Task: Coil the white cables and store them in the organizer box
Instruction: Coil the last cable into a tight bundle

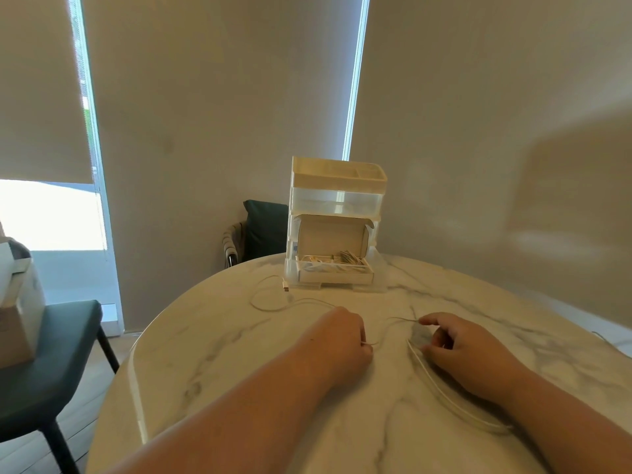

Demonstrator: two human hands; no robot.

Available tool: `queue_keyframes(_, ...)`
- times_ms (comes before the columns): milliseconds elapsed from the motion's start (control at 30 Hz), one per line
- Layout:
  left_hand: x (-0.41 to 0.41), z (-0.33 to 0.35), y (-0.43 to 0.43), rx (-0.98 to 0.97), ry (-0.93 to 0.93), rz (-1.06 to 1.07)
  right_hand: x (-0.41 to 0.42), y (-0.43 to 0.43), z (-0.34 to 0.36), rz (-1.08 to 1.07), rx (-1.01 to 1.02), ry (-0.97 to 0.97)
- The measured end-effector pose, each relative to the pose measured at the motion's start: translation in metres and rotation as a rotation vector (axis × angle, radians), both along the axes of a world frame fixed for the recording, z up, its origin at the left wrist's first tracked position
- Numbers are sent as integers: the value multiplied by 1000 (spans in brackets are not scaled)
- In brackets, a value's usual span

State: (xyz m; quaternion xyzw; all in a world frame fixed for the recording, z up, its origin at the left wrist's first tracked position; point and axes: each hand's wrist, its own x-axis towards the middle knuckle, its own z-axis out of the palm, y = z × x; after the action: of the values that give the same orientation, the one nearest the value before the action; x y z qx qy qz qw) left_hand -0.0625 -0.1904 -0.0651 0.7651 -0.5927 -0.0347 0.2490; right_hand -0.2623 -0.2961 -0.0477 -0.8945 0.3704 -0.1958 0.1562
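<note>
Head view: coiling step in hand. Left hand (pixel 342 340) pinches cable (pixel 439 387); right hand (pixel 461 357) curled round its gathered part. Free end trails on table (pixel 205 371) toward open box (pixel 335 277). Next, likely: draw slack, add loop.

Round marble desk (pixel 239 388) w/ grey veins fills the lower frame. At 9 o'clock, a dark-seated chair (pixel 44 371) w/ black legs carries a cardboard box (pixel 13 336). At 12 o'clock, past the desk's far edge, a 2nd chair's dark back (pixel 265 227). Beige roller blinds (pixel 222 97) span 10 to 2 o'clock. Bright window pane (pixel 51 213) under the L blind. Wood-look floor (pixel 82 425) at 8 o'clock.
</note>
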Motion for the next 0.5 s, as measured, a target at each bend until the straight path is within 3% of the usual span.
queue_keyframes(400, -4, 1, 3, -17, -5, -11, 0, -1, -1, -5, 20, 6)
queue_keyframes(500, -6, 2, 3, -2, 0, -9, 1, -3, -3, -45, 49, -168)
